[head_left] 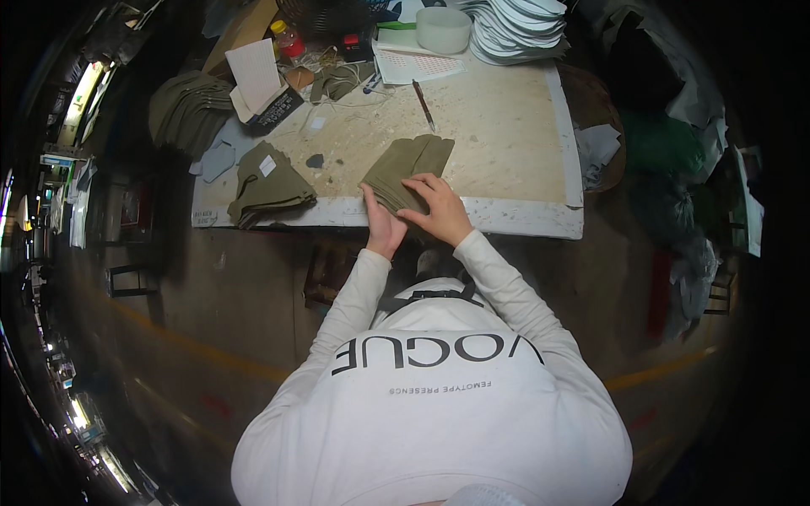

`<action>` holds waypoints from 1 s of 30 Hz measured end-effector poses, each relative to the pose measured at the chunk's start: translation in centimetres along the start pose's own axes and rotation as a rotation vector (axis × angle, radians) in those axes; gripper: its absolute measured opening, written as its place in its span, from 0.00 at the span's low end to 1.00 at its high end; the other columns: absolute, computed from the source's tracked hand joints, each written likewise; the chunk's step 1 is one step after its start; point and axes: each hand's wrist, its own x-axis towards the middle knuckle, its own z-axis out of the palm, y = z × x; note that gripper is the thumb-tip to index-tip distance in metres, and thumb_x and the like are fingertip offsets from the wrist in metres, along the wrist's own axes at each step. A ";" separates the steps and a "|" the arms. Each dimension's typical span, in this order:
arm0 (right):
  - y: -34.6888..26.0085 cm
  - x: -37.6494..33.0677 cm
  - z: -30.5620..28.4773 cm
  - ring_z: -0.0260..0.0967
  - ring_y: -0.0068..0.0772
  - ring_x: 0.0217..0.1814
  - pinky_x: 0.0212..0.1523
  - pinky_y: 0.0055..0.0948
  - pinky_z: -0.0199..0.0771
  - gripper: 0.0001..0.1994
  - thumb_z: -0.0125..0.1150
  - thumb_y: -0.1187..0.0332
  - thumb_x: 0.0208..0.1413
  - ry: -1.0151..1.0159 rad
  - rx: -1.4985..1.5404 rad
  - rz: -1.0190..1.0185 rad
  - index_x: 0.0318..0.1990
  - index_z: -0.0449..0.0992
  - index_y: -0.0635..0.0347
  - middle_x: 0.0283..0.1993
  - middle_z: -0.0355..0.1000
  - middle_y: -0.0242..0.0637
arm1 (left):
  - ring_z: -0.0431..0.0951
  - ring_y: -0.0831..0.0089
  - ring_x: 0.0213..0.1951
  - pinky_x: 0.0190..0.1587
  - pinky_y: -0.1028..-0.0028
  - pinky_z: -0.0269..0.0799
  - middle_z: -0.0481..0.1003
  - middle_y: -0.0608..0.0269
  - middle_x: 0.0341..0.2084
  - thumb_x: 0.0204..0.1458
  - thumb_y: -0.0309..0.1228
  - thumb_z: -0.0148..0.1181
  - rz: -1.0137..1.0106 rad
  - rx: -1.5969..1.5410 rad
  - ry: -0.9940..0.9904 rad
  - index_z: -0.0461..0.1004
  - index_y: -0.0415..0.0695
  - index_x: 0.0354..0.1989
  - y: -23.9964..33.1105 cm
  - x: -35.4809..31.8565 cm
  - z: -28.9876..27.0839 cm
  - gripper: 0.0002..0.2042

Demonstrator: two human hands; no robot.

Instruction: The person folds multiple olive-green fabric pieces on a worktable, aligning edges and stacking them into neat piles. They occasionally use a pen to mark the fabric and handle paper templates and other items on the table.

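A stack of olive-green cut fabric pieces [415,160] lies at the table's front edge, its layers fanned at the near left side. My left hand [385,226] grips the near left corner, thumb up along the edge and the other fingers partly hidden. My right hand [443,211] is on the near right part, its fingers bent over the top layer and its thumb at the front edge. To the left, a second pile of olive fabric pieces [268,190] carries a small white label [267,165].
The pale worktable [506,143] holds a pen [423,105], a dark flat scrap [315,160], printed sheets [418,63], a white bowl [443,30], stacked white pieces [516,29], a small box [272,110] and a yellow-capped bottle [288,40]. More olive pieces [190,110] hang over the left edge. Bags [675,152] stand right.
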 end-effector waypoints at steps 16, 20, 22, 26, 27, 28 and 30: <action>-0.1 -0.7 0.8 0.74 0.41 0.42 0.39 0.32 0.75 0.13 0.62 0.62 0.50 0.088 -0.076 -0.127 0.43 0.75 0.52 0.47 0.72 0.38 | 0.65 0.63 0.58 0.62 0.65 0.57 0.66 0.61 0.57 0.60 0.59 0.37 0.041 -0.116 0.013 0.62 0.44 0.61 0.2 0.0 -0.5 0.32; -0.4 -0.7 1.1 0.73 0.41 0.43 0.39 0.33 0.75 0.14 0.61 0.62 0.51 0.085 -0.155 -0.190 0.45 0.75 0.53 0.48 0.72 0.39 | 0.65 0.64 0.58 0.62 0.64 0.57 0.66 0.61 0.57 0.60 0.58 0.37 0.093 -0.085 0.050 0.62 0.44 0.60 -0.2 0.1 -0.3 0.32; -0.6 -0.5 1.0 0.73 0.41 0.42 0.39 0.34 0.75 0.14 0.60 0.65 0.51 0.057 -0.153 -0.189 0.46 0.74 0.54 0.48 0.72 0.39 | 0.64 0.64 0.59 0.62 0.64 0.56 0.65 0.61 0.58 0.60 0.59 0.35 0.072 -0.107 0.036 0.61 0.45 0.61 -0.1 0.0 -0.4 0.32; -0.8 -0.1 0.2 0.74 0.42 0.44 0.41 0.36 0.75 0.17 0.57 0.73 0.49 -0.020 -0.110 -0.185 0.50 0.73 0.52 0.49 0.71 0.40 | 0.64 0.63 0.59 0.63 0.63 0.56 0.65 0.60 0.58 0.60 0.58 0.37 0.062 -0.170 0.005 0.62 0.46 0.60 -0.3 -0.2 -0.2 0.31; -0.9 0.0 0.2 0.73 0.43 0.44 0.41 0.37 0.75 0.18 0.56 0.74 0.49 -0.020 -0.138 -0.203 0.50 0.73 0.51 0.49 0.71 0.41 | 0.63 0.63 0.59 0.64 0.63 0.56 0.64 0.59 0.58 0.59 0.59 0.37 0.056 -0.159 0.031 0.61 0.46 0.61 -0.4 -0.1 0.0 0.32; -1.0 0.0 0.1 0.73 0.43 0.45 0.41 0.38 0.75 0.20 0.55 0.76 0.48 -0.009 -0.161 -0.233 0.51 0.73 0.51 0.49 0.71 0.41 | 0.63 0.62 0.60 0.64 0.62 0.55 0.63 0.57 0.59 0.59 0.60 0.37 0.058 -0.145 0.047 0.60 0.45 0.62 -0.4 -0.1 0.1 0.33; -0.1 0.8 -0.9 0.73 0.46 0.46 0.44 0.37 0.75 0.20 0.53 0.77 0.48 0.025 -0.040 -0.149 0.50 0.74 0.51 0.50 0.70 0.43 | 0.60 0.60 0.62 0.65 0.61 0.53 0.60 0.54 0.61 0.58 0.61 0.36 0.041 -0.141 0.032 0.57 0.45 0.64 -0.3 0.0 0.3 0.35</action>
